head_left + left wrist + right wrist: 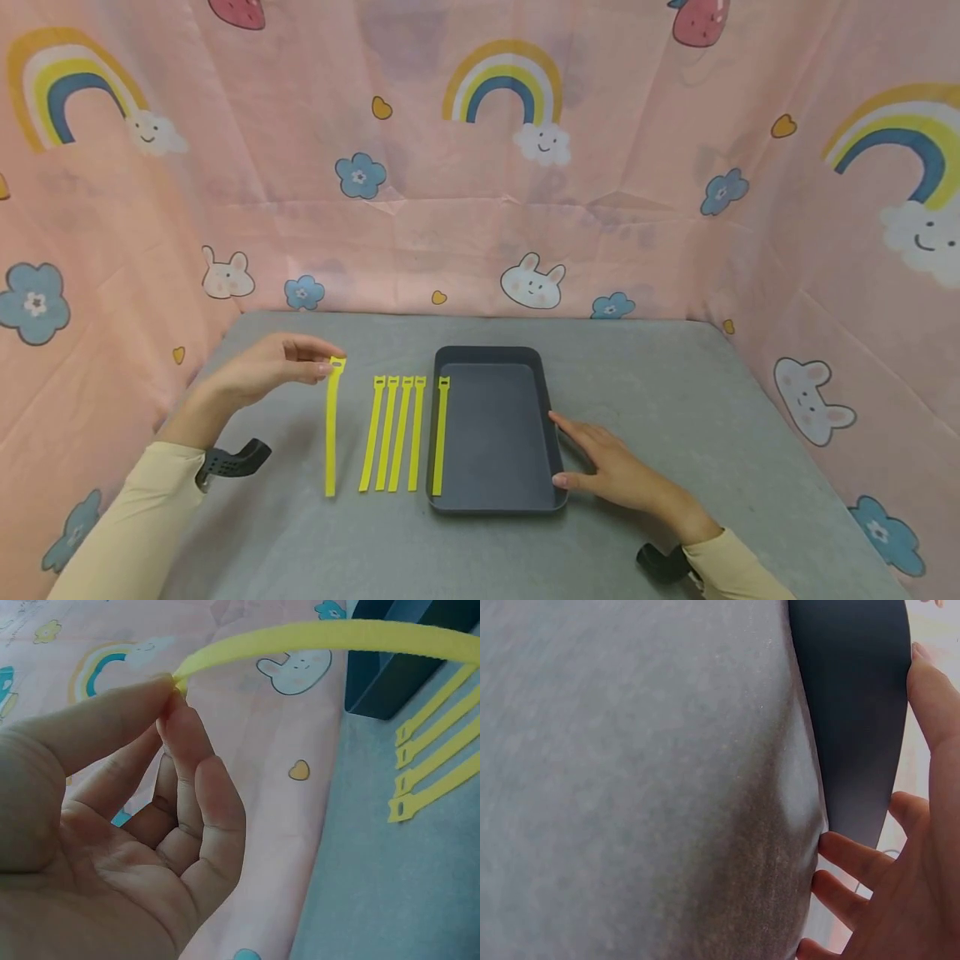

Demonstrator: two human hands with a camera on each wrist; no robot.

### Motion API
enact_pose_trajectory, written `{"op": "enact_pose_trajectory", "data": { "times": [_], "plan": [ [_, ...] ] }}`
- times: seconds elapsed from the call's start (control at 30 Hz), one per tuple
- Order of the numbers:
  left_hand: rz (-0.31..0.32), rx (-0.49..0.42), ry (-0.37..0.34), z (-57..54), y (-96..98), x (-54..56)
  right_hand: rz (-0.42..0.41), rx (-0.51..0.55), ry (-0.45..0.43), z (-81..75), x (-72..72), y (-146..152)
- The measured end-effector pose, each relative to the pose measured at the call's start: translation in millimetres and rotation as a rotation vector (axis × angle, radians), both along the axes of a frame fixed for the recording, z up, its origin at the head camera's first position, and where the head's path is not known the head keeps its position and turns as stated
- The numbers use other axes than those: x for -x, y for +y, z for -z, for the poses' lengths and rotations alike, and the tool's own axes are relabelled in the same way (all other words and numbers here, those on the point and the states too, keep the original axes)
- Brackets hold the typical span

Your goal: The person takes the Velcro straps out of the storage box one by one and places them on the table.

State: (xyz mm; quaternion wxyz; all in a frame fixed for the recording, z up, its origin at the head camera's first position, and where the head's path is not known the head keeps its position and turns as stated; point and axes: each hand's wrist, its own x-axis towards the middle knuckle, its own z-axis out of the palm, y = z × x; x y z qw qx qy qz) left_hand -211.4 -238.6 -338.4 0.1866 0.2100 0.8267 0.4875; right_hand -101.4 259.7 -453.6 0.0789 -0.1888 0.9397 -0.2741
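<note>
In the head view, my left hand pinches a yellow hook-and-loop cable tie by its slotted head, and the strap hangs down from it. Thumb and fingertips meet at that head in the left wrist view, where the held strap arcs to the right. My right hand touches the right rim of a dark grey tray with thumb and forefinger spread along it. In the right wrist view, other fingertips rest on the grey cloth beside the tray wall. One yellow cable tie lies lengthwise along the tray's left side.
Several more yellow cable ties lie side by side on the grey table, between my left hand and the tray. A pink patterned curtain encloses the table at the back and both sides.
</note>
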Motion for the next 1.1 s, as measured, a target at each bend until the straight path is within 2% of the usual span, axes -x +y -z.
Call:
{"op": "enact_pose_trajectory", "data": {
  "times": [0.33,0.53,0.77,0.93,1.1],
  "plan": [
    [-0.035,0.024,-0.023,30.2,3.7,17.8,0.005,-0.005,-0.008,0.6,0.1,0],
    [-0.076,0.032,-0.011,55.0,5.7,31.1,0.006,-0.004,-0.017,0.0,-0.2,1],
    [-0.106,0.041,0.009,81.6,10.3,40.3,0.006,0.004,-0.014,-1.2,-0.9,0],
    [-0.187,0.061,-0.010,96.9,16.9,46.6,0.010,0.003,-0.014,-1.9,-1.3,-1],
    [-0.241,0.075,0.007,105.1,22.4,49.1,0.013,0.005,-0.022,-3.1,-1.4,-1]
  ]
}}
